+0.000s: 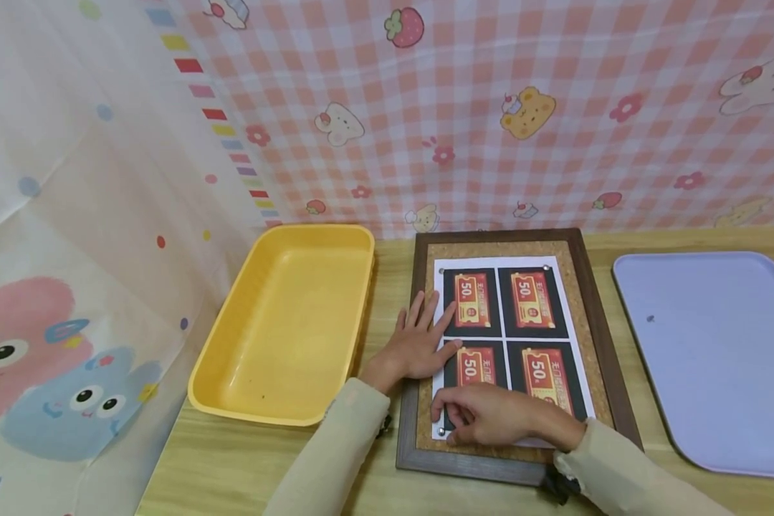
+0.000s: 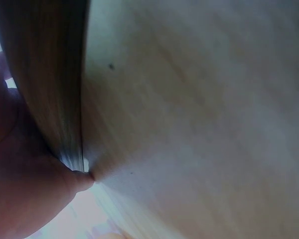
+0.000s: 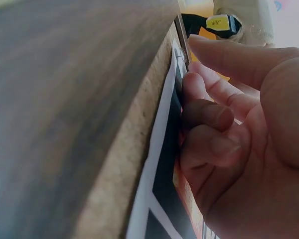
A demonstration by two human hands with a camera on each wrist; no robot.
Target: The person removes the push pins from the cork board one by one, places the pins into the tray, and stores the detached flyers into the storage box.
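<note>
A white sheet (image 1: 503, 262) printed with red and yellow coupons on black panels lies on a dark-framed cork board (image 1: 574, 287). Silver pushpins show at both upper corners of the sheet. My left hand (image 1: 416, 347) rests with spread fingers over the sheet's left edge and the board's frame. At the lower left corner, my right hand (image 1: 486, 414) has its fingers bent, with thumb and index finger around a pushpin (image 1: 441, 431). This pushpin (image 3: 183, 55) also appears beside the fingertips in the right wrist view; whether they touch it is unclear. The sheet's lower right corner is hidden by the right arm.
Left of the board stands a yellow tray (image 1: 297, 308) with raised walls. To the right lies a flat lavender tray (image 1: 716, 358) bearing a small dark item (image 1: 650, 319). A pink checked cloth (image 1: 464, 107) hangs behind the wooden table (image 1: 226, 459).
</note>
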